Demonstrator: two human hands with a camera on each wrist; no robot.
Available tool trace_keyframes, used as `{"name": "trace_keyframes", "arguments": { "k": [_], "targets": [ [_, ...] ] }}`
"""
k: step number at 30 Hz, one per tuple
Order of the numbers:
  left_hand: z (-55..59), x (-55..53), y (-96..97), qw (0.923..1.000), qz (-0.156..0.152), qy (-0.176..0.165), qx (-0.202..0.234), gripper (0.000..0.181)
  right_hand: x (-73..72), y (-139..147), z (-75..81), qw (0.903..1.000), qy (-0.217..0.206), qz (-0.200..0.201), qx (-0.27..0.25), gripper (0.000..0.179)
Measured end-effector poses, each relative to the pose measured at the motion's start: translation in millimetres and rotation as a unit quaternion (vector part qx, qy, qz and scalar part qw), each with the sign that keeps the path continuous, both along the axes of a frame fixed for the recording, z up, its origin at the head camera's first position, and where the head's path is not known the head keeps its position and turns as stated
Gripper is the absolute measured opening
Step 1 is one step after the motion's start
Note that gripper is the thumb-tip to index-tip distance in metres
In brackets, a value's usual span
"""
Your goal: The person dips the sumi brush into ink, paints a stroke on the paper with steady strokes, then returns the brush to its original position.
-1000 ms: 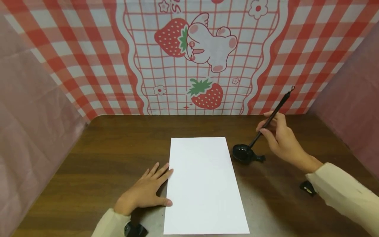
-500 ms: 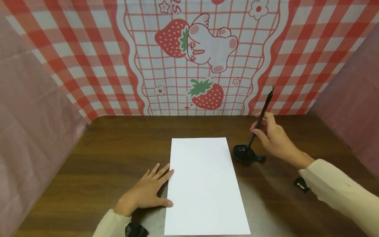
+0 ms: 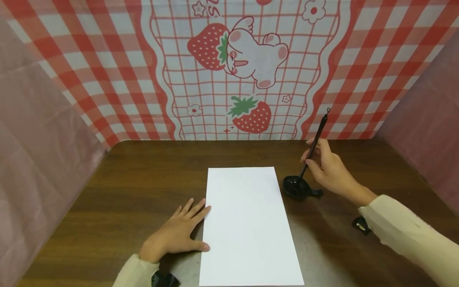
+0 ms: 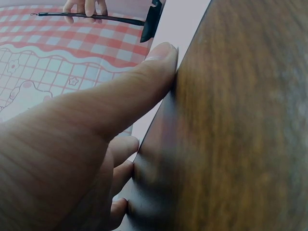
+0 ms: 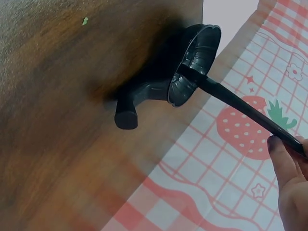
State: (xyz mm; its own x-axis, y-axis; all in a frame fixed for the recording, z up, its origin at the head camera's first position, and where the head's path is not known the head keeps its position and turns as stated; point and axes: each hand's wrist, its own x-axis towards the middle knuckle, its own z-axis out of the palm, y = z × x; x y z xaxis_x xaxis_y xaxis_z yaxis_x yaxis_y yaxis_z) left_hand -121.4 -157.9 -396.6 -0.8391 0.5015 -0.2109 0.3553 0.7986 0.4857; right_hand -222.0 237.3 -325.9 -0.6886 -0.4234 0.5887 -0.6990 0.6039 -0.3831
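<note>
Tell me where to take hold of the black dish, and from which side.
Probably by the stubby handle, coming from the right: it juts out that way, away from the paper, clear of the brush slanting out of the dish.

Head view looks down; wrist views share brush (image 5: 241,106)

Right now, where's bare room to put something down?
Bare table: left of the paper past the left hand, and between the paper and back cloth. Crowded: right of the paper, where the right hand holds the brush in the dish.
</note>
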Motion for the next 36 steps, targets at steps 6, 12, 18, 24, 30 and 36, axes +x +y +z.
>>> {"name": "trace_keyframes", "arguments": {
  "k": [6,12,18,24,30,36],
  "targets": [
    [-0.7,1.6,-2.0,1.0000,0.000,-0.001,-0.003,0.100,-0.7,-3.2,-5.8,0.9997,-0.011,0.013,-0.020,0.052],
    [1.0,3.2,-4.9,1.0000,0.003,-0.002,-0.003,0.100,-3.9,-7.7,-6.3,0.9991,0.016,0.034,-0.020,0.053],
    [1.4,4.6,-5.4,1.0000,0.006,-0.003,-0.002,0.099,-2.8,-10.7,-5.1,0.9992,0.024,0.026,-0.019,0.052],
    [-1.4,5.3,-1.0,0.9999,-0.003,-0.010,0.000,0.099,2.0,-9.9,-6.3,0.9992,0.028,0.024,-0.013,0.051],
    [0.8,1.3,4.1,0.9999,-0.003,-0.012,0.001,0.097,1.8,-6.3,-5.0,0.9991,0.029,0.024,-0.017,0.054],
    [3.6,1.6,1.5,0.9999,0.002,-0.011,-0.001,0.098,0.6,-6.9,-5.6,0.9991,0.029,0.026,-0.019,0.055]
  ]
}}
